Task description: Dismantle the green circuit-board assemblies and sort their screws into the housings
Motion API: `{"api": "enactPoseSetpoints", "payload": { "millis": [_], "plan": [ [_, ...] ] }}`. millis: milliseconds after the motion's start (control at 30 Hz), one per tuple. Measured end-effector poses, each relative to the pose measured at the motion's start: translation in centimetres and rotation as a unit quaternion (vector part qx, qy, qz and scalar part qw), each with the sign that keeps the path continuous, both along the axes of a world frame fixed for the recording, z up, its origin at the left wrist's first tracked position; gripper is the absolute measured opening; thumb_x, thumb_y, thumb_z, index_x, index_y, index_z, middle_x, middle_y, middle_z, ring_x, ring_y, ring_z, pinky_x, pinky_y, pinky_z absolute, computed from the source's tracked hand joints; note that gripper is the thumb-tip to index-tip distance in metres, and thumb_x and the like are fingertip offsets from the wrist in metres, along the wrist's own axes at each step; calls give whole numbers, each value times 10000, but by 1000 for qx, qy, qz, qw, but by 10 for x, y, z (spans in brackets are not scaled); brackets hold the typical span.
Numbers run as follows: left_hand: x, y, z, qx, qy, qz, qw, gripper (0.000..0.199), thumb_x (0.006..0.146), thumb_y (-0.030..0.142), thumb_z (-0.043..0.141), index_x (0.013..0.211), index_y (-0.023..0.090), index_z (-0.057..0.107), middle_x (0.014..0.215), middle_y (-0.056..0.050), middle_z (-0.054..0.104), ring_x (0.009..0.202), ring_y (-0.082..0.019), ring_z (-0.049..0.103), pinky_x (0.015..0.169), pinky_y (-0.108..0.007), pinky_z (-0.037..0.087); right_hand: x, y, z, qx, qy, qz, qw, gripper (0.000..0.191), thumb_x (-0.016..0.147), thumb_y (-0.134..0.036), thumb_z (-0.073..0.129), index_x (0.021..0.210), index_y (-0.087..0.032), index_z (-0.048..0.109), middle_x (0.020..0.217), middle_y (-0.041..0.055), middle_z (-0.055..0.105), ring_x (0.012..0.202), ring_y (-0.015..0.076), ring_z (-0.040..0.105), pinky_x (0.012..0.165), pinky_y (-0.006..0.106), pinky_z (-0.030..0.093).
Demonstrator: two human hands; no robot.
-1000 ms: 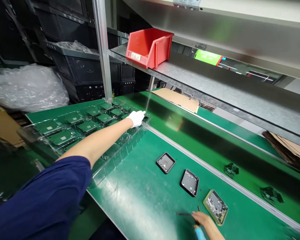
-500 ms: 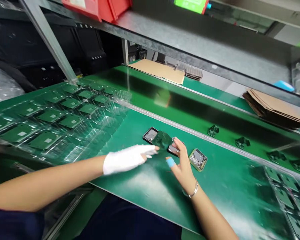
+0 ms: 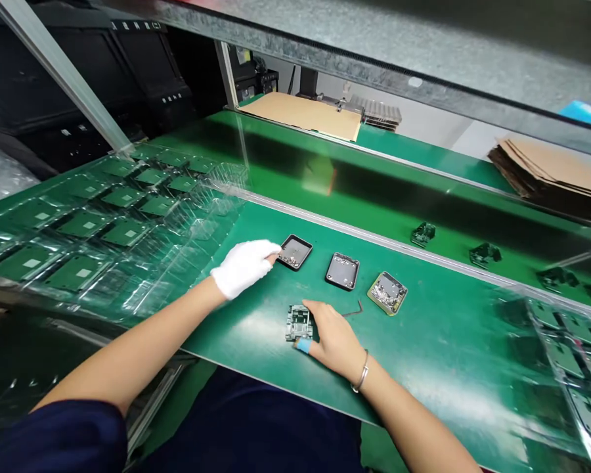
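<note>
My left hand, in a white glove, is closed at the near left corner of a black-rimmed tray of small metal parts; whether the fingertips grip the tray or a part is hidden. My right hand, with blue tape on the thumb, holds a green circuit board by its right side, low over the mat. A second black-rimmed tray and a yellow-edged tray lie to the right. Between them and my right hand is a thin dark L-shaped piece.
Clear plastic trays with green boards cover the left side; another such tray is at the right. Several small dark green assemblies stand behind a metal rail. A grey shelf hangs above; cardboard lies beyond.
My right hand has come down toward me with the board, which had been over the trays. My left hand has moved up and left to the first tray. The view has shifted slightly.
</note>
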State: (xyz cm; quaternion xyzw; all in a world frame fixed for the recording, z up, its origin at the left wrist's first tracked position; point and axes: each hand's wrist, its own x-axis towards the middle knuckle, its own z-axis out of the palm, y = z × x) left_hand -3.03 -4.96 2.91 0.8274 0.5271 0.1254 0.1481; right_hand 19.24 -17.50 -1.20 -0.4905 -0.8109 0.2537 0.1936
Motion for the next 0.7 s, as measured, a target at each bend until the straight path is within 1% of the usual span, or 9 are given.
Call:
{"api": "enactPoseSetpoints", "payload": {
  "millis": [67, 100, 167, 200, 300, 367, 467, 567, 700],
  "plan": [
    [10, 26, 1, 22, 114, -24, 993, 342, 886, 270, 386, 1015, 190, 693, 1067, -84, 690, 1001, -242, 630, 850, -341, 482, -1, 0, -2, 8, -9, -8, 1000, 713, 798, -429, 671, 1392, -154, 388, 1317, 178, 534, 1199, 318, 530, 1009, 512, 450],
    [17, 36, 0, 22, 145, -37, 988, 321, 873, 252, 404, 967, 186, 704, 1030, -91, 693, 973, -243, 636, 815, -331, 482, 1, 0, -1, 11, -7, -13, 1000, 752, 791, -445, 675, 1407, -147, 365, 1335, 185, 518, 1214, 322, 517, 1017, 517, 442],
    [29, 48, -4, 11, 177, -63, 982, 267, 837, 234, 456, 842, 176, 717, 925, -97, 700, 886, -237, 651, 740, -312, 477, 9, 0, 2, 10, 5, -24, 1000, 803, 783, -470, 677, 1428, -143, 328, 1352, 188, 500, 1232, 322, 501, 1023, 516, 436],
    [34, 51, -6, 5, 184, -74, 980, 239, 814, 226, 484, 787, 171, 715, 878, -96, 700, 844, -232, 654, 711, -304, 471, 14, 1, 4, 6, 10, -36, 999, 775, 799, -463, 660, 1426, -148, 329, 1341, 181, 511, 1226, 312, 508, 1020, 508, 440],
    [44, 54, -9, -5, 211, -105, 972, 172, 758, 182, 538, 719, 162, 704, 834, -95, 702, 805, -220, 656, 692, -291, 457, 27, 4, 7, -9, 3, -79, 997, 539, 883, -370, 562, 1356, -159, 415, 1260, 148, 569, 1170, 276, 549, 992, 472, 464],
    [47, 54, -8, -6, 226, -115, 967, 165, 753, 161, 540, 717, 152, 701, 832, -105, 707, 811, -222, 661, 707, -292, 455, 32, 8, 7, -14, -25, -87, 996, 433, 898, -318, 538, 1290, -145, 479, 1227, 146, 587, 1143, 275, 561, 978, 461, 469],
    [47, 55, -8, -2, 241, -127, 962, 206, 799, 177, 504, 757, 133, 701, 824, -101, 709, 818, -214, 672, 710, -278, 449, 36, 12, 1, -11, -78, -72, 994, 350, 885, -257, 549, 1213, -135, 542, 1186, 144, 606, 1102, 281, 568, 956, 458, 472],
    [48, 57, -10, 5, 249, -143, 958, 267, 845, 188, 451, 779, 104, 696, 813, -83, 700, 832, -192, 675, 705, -251, 433, 39, 14, -4, 8, -129, -67, 989, 291, 867, -145, 514, 1148, -152, 589, 1131, 122, 623, 1042, 260, 569, 926, 429, 476],
    [52, 57, -12, 8, 256, -155, 954, 150, 788, 109, 542, 727, 94, 677, 768, -128, 701, 782, -231, 670, 659, -287, 425, 44, 17, -7, 28, -167, -76, 983, 319, 848, -59, 464, 1112, -158, 613, 1101, 109, 626, 990, 230, 562, 892, 371, 478]
  ]
}}
